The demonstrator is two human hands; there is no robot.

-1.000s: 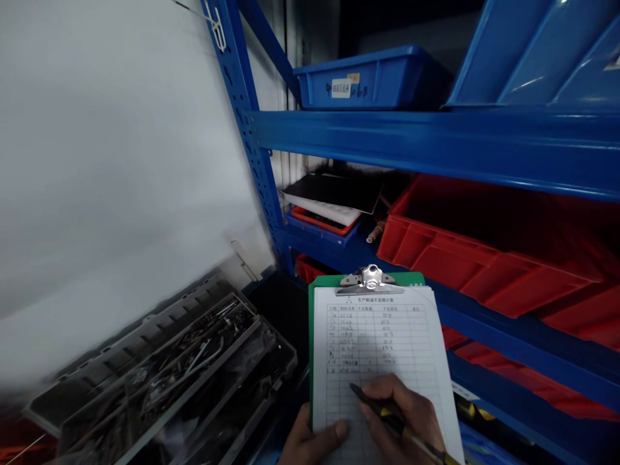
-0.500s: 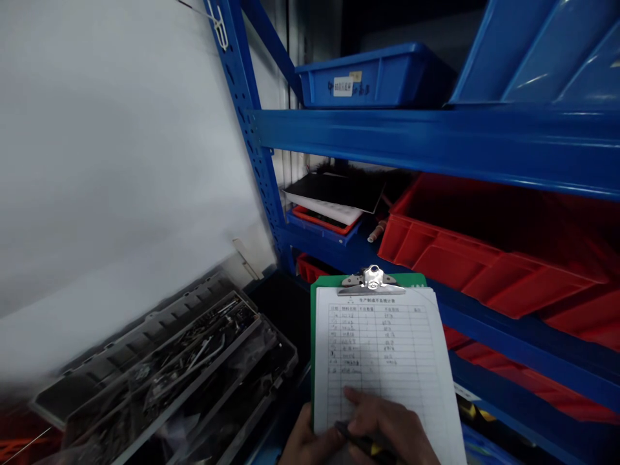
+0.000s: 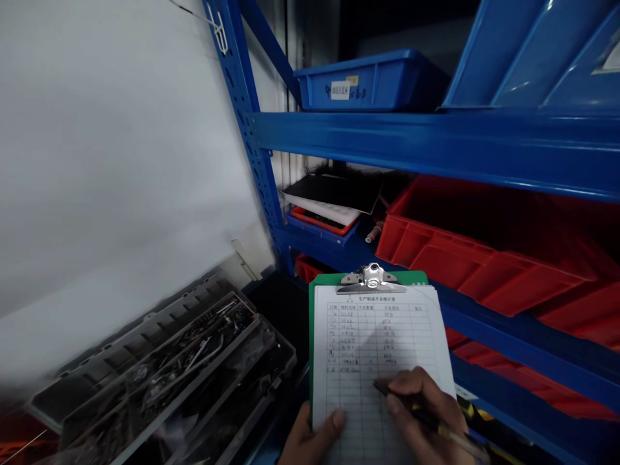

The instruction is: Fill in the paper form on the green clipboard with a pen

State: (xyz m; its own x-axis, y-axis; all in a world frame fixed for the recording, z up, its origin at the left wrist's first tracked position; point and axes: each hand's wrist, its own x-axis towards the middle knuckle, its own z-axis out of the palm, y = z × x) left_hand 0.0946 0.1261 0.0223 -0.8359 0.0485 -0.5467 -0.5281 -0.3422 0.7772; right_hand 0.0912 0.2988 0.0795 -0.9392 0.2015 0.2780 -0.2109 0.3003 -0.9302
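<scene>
My left hand (image 3: 310, 439) grips the lower left edge of a green clipboard (image 3: 368, 279), thumb pressed on the paper. A printed form (image 3: 382, 349) with a ruled table and handwritten rows is clipped under a metal clip (image 3: 372, 279). My right hand (image 3: 429, 420) is closed around a black and yellow pen (image 3: 426, 416). The pen's tip rests on the form near the right-hand columns, just below the last handwritten row.
A blue shelf rack (image 3: 436, 145) stands ahead. It carries a blue bin (image 3: 368, 81) on top and red bins (image 3: 475, 258) below. A flat black sheet (image 3: 334, 190) lies on stacked trays. An open grey parts case (image 3: 165, 368) with metal pieces sits at lower left, beside a white wall (image 3: 111, 148).
My right hand dropped to the form's lower left edge half a second ago, then came back up and right. The pen tip now sits further right on the form. The clipboard stays put.
</scene>
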